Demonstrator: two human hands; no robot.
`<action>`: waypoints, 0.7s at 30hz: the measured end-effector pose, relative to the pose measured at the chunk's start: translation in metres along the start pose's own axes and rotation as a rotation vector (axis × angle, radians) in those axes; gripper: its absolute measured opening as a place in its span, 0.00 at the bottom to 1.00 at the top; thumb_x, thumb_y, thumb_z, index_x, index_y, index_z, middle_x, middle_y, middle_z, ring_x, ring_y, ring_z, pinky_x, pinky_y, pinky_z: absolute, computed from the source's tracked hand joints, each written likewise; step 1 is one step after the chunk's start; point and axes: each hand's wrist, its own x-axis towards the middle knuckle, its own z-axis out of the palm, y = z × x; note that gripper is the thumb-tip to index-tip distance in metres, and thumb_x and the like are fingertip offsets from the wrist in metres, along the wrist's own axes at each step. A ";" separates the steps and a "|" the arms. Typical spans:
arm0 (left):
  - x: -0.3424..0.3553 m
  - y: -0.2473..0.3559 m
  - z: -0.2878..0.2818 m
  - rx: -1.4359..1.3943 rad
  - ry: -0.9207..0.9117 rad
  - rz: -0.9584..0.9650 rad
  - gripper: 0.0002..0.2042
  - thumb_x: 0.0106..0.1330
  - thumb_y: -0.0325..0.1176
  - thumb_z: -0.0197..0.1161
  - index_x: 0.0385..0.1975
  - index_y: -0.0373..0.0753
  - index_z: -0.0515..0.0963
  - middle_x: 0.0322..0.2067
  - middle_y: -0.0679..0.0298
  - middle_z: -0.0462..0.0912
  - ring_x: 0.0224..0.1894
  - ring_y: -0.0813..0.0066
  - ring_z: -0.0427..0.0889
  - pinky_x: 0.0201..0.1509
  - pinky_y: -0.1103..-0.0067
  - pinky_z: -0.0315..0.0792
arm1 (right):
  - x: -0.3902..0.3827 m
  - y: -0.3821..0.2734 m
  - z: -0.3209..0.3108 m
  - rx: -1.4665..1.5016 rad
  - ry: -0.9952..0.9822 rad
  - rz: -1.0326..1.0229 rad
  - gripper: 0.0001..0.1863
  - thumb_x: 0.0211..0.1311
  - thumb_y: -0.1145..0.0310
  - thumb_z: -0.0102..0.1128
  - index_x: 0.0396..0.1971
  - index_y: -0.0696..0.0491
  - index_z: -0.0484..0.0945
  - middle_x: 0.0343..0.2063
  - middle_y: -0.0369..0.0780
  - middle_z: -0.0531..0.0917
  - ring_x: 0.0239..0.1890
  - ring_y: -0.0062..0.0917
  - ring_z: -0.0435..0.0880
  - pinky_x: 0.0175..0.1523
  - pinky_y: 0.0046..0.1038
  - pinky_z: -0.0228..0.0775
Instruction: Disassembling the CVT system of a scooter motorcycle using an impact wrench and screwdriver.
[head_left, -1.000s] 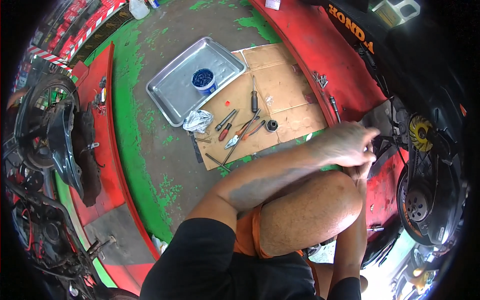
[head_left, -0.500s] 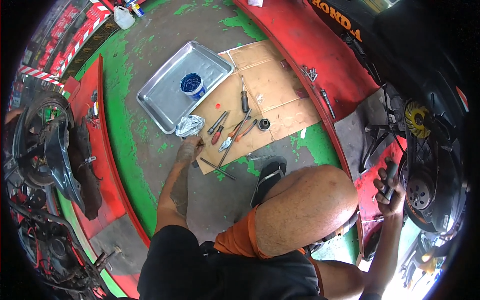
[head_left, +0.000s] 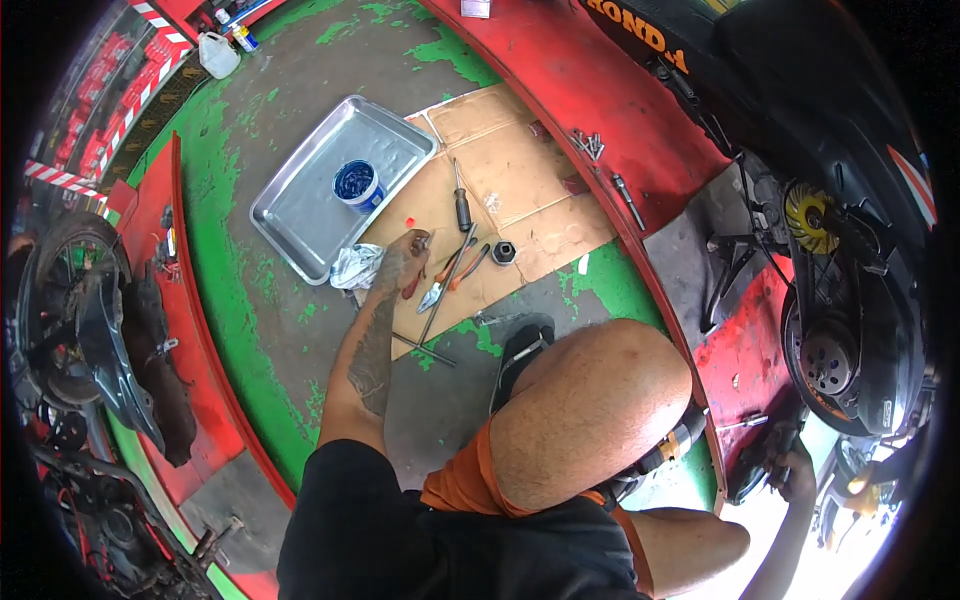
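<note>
My left hand (head_left: 405, 260) reaches over a cardboard sheet (head_left: 545, 215), its fingers closed at the tips; whatever they grip is too small to name. Beneath it, a red-handled screwdriver (head_left: 410, 289) is partly covered. Close by lie orange-handled pliers (head_left: 470, 268), a T-handle wrench (head_left: 432, 325), a black-handled screwdriver (head_left: 462, 210) and a large socket (head_left: 503, 252). Crumpled clear plastic (head_left: 352, 268) rests beside my wrist. At the far lower right, my right hand (head_left: 796, 476) is closed at a dark part (head_left: 760, 462); what it grips blends into that part.
A metal tray (head_left: 290, 222) holds a tub of dark blue grease (head_left: 358, 187). Along the right, a red lift platform (head_left: 600, 85) carries bolts (head_left: 588, 146), a socket extension (head_left: 629, 202) and a motorcycle (head_left: 850, 250). Another dismantled motorcycle (head_left: 100, 300) stands left, by a red ramp (head_left: 190, 350).
My left hand has moved from beside the crumpled plastic up and right over the tools. My right hand, earlier raised with a dark oblong piece, has dropped lower beside the dark part.
</note>
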 end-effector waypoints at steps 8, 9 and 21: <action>0.010 -0.023 0.009 0.402 0.001 -0.055 0.13 0.57 0.36 0.62 0.38 0.36 0.75 0.36 0.46 0.79 0.45 0.48 0.77 0.49 0.64 0.71 | -0.010 0.081 -0.057 0.014 -0.037 0.113 0.34 0.37 0.73 0.56 0.54 0.50 0.66 0.27 0.39 0.75 0.19 0.25 0.75 0.12 0.21 0.65; 0.010 -0.028 0.010 0.409 0.000 -0.053 0.13 0.57 0.36 0.62 0.38 0.36 0.75 0.36 0.46 0.79 0.45 0.48 0.77 0.49 0.64 0.71 | -0.005 0.091 -0.054 0.021 -0.040 0.115 0.34 0.37 0.73 0.56 0.54 0.50 0.66 0.27 0.39 0.75 0.19 0.25 0.75 0.12 0.21 0.65; -0.091 0.009 0.019 0.225 -0.094 -0.164 0.18 0.60 0.48 0.62 0.35 0.37 0.75 0.25 0.54 0.79 0.29 0.58 0.81 0.32 0.63 0.74 | -0.001 0.093 -0.022 -0.164 0.026 -0.067 0.20 0.54 0.72 0.53 0.49 0.52 0.69 0.24 0.37 0.74 0.16 0.21 0.72 0.18 0.22 0.63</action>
